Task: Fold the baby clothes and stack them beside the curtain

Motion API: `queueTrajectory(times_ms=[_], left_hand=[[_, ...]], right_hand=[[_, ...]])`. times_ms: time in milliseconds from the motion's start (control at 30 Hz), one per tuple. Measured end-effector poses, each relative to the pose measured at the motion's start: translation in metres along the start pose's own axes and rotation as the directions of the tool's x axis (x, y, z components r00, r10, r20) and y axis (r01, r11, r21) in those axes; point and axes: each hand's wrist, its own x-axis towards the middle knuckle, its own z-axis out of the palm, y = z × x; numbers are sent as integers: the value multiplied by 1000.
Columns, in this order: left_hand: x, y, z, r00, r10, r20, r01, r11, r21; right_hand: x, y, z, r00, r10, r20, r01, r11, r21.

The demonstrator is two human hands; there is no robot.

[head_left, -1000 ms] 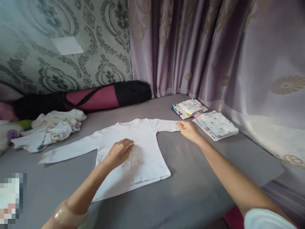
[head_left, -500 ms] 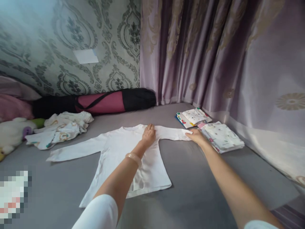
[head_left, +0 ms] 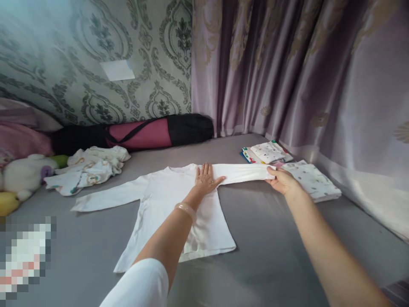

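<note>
Directly beneath the left hand (head_left: 205, 179) lies the white shirt (head_left: 164, 196).

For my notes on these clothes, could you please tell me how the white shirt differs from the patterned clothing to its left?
The white shirt is spread out; the patterned clothing lies crumpled. The white shirt looks plain; the patterned clothing has coloured prints. The left hand rests on the white shirt and the right hand holds a sleeve; neither touches the patterned clothing. Both are whitish and lie on the grey sheet.
</note>
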Motion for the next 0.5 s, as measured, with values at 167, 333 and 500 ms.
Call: queueTrajectory(times_ms=[167, 333, 500], left_hand=[[2, -2, 4, 1000, -4, 1, 4, 1000, 8], [5, -2, 5, 1000, 1, 25, -1, 1000, 0], [8, -4, 2, 998, -11, 58, 15, 998, -54]], right_hand=[[4, -27, 22, 1000, 10, -11, -11, 999, -31], [-27, -55, 66, 990, -46, 132, 48, 999, -8], [-67, -56, 123, 961, -93, 261, 98, 995, -7]])
